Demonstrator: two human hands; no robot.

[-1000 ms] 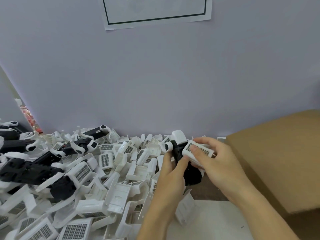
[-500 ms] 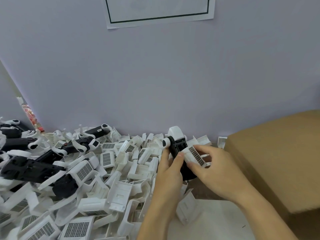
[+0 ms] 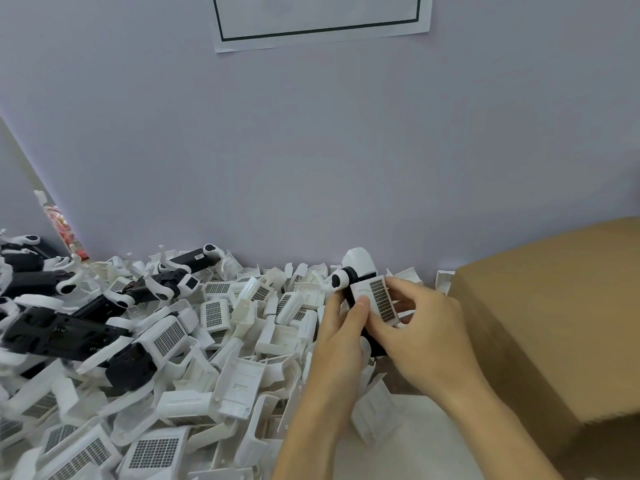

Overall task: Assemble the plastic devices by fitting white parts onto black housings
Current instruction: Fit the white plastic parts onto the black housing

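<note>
A pale wall [image 3: 311, 161] fills the upper view, with a bordered paper sheet [image 3: 318, 19] fixed at its top centre. All positions below are given relative to the cardboard box [image 3: 554, 323], which sits at the right, against the wall.

Left of the box, a pile of loose white parts [image 3: 214, 341] covers the surface from the wall to the near edge; many show a dark grid panel. Far left of the box, at the pile's far side, lies a cluster of black housings [image 3: 59, 334], several already carrying white pieces. A bare patch of white tabletop [image 3: 408, 445] shows just left of the box's near corner.

The 2 hands meet just left of the box's far corner, raised over the pile's right edge. The left hand [image 3: 341, 337] grips 1 black housing [image 3: 350, 296], fingers curled round its lower body, thumb lying along its front. The housing stands roughly upright, with a rounded white cap [image 3: 358, 259] at its top and a white ring piece on its left side. The right hand [image 3: 426, 327] pinches 1 white part [image 3: 375, 299] with a grid panel, holding it against the housing's front face. Whether the part is fully seated cannot be told. Both forearms enter from the lower edge.
</note>
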